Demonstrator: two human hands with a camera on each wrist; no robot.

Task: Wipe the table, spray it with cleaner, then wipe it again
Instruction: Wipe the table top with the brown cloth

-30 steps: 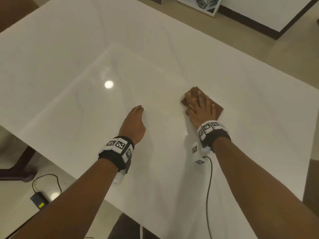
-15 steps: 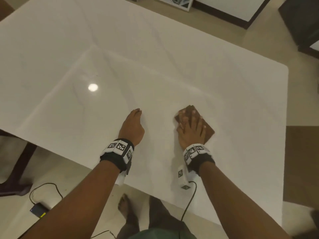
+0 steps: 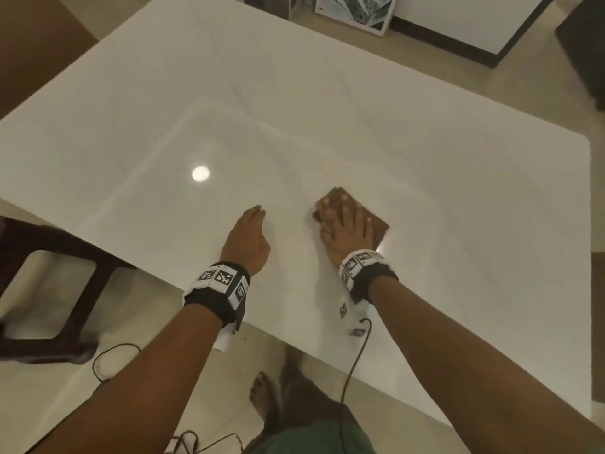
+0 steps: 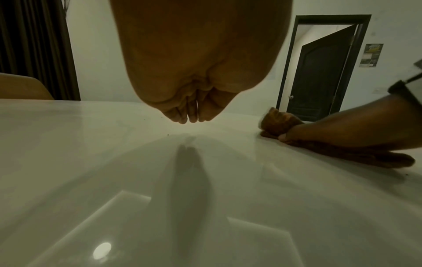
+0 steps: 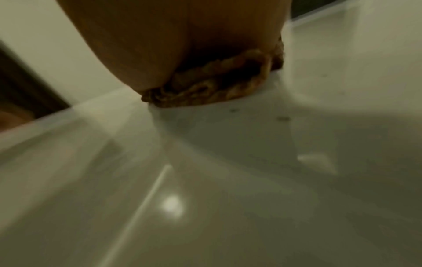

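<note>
A white glossy table [image 3: 327, 103] fills most of the head view, its near edge running just in front of the person and its right corner showing at the far right. A round ceiling-light reflection [image 3: 200, 174] shines on the top toward the left of the hands. The right hand [image 3: 343, 232] lies flat with fingers spread and straight on a brown cloth [image 3: 381, 228], pressing it to the table near the near edge — not curled round it, only bearing down. The cloth is folded into a small square, and the right-wrist view shows its bunched edge [image 5: 219, 84] squeezed under the palm against the surface. The left hand [image 3: 247, 239] sits just beside it to the left, apart from the cloth, fingers together and relaxed, holding nothing — its fingertips [image 4: 187, 117] hang just above the table. Tiny dark specks [image 4: 167, 134] lie on the top near them.
</note>
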